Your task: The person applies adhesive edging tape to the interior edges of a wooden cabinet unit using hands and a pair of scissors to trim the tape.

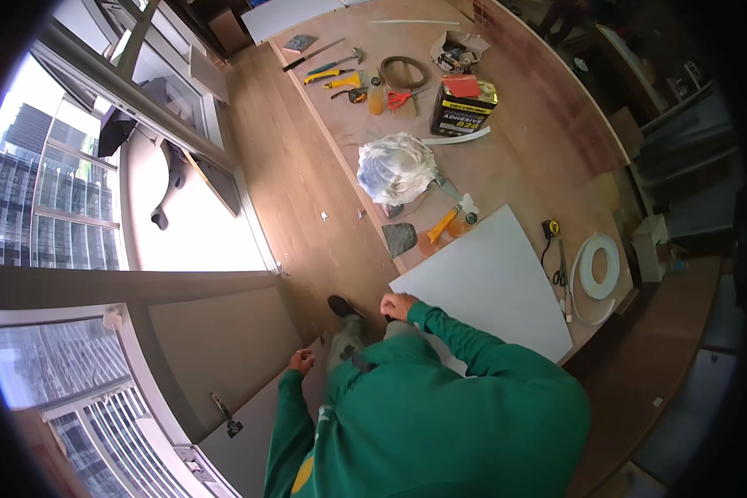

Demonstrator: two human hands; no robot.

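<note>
A large white panel lies on the near end of the wooden worktable. My right hand is closed at its near left edge; what the fingers hold, if anything, is hidden. Lower and to the left, my left hand hangs beside my leg with curled fingers, next to a pale board. I cannot make out anything in it. Just past the white panel are a yellow-handled brush, a small bottle and a grey abrasive pad.
A crumpled plastic bag, a black adhesive can, a hammer and an edging roll sit farther along the table. Right of the panel are a tape measure and a white edging coil. Windows line the left.
</note>
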